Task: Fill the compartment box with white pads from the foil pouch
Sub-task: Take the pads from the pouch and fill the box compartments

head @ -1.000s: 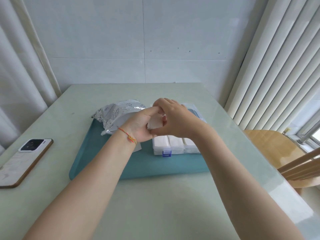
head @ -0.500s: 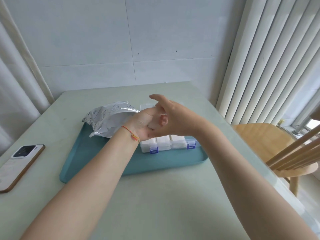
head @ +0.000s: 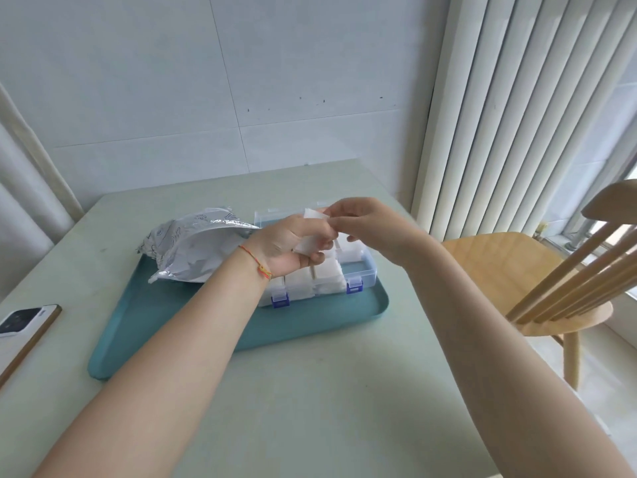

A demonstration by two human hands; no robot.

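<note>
Hands: left hand (head: 289, 246) grips soft white pads (head: 310, 241); right hand (head: 372, 225) pinches top pad; clear compartment box (head: 362, 270); crinkled foil pouch (head: 196, 246).

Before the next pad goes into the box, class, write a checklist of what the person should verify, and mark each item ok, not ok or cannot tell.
1. Pads in hand: the left hand holds a stack of white pads. Ok.
2. One pad separated: the right hand pinches the stack's top edge; whether it has a single pad, cannot tell.
3. Compartment box open: lid raised behind the hands. Ok.
4. Free compartment: the front row looks packed with pads; the rear ones are hidden by the hands. Cannot tell.
5. Foil pouch within reach: lying open on the teal tray beside the box. Ok.
</note>
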